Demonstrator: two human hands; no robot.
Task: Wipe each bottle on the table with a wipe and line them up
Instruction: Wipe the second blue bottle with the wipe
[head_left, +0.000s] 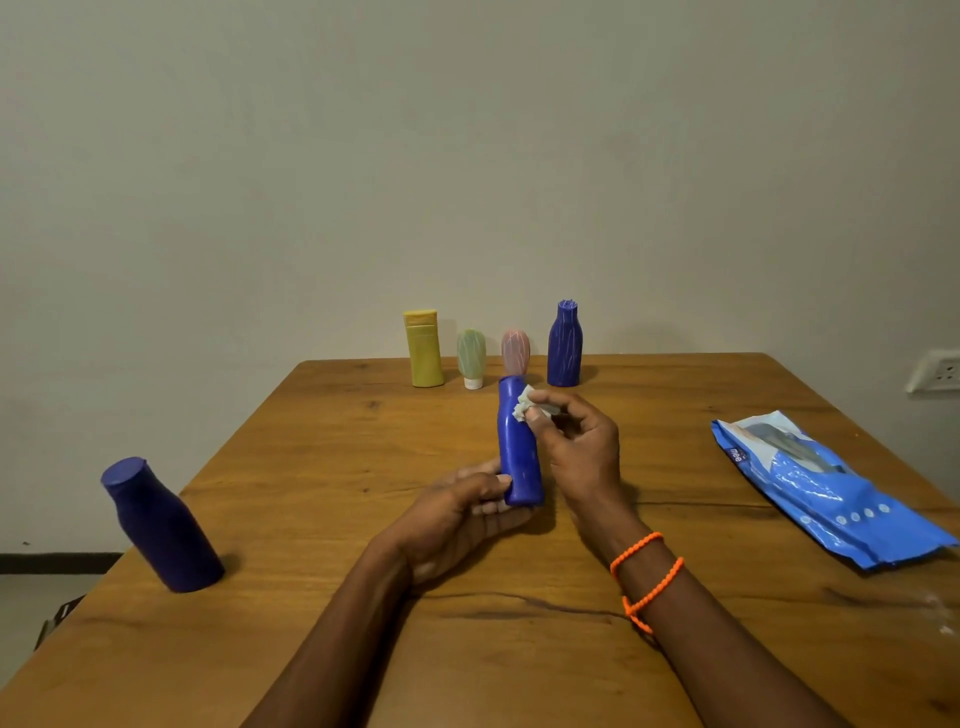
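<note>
Nearest the camera, two bare forearms reach over the brown wooden table (322, 613), the right one wearing a double-looped orange bead cord (647, 579) at the wrist. Everything below is placed relative to the slim blue plastic bottle (517, 447) held upright at the middle of the table.

The left hand (457, 519) cups that bottle from below and from the left, its fingers curled round the bottle's base and its thumb lying against the lower side. The right hand (576, 447) is just right of the bottle, its thumb and fingertips pinching a small crumpled white wipe (524, 405) and pressing it against the bottle's upper shoulder (the remaining fingers are loosely bent behind it).

Well to the left of the held bottle and nearer the camera, a dark purple plastic bottle with a flat cap (158, 525) stands near the table's left edge, appearing tilted in the wide lens. Well to the right of the held bottle lies a flat blue plastic pack of wipes (831, 493), by the right edge.

Beyond the held bottle, a row stands along the far edge: a yellow rectangular flip-cap bottle (424, 348) to the far left, then a pale green tube standing on its white cap (471, 358), a pink tube (515, 352) directly behind the held bottle and partly hidden by it, and a dark blue ribbed bottle (565, 344) to the far right. Behind them rises a plain pale wall (467, 156), with a white socket plate (935, 370) at far right.
</note>
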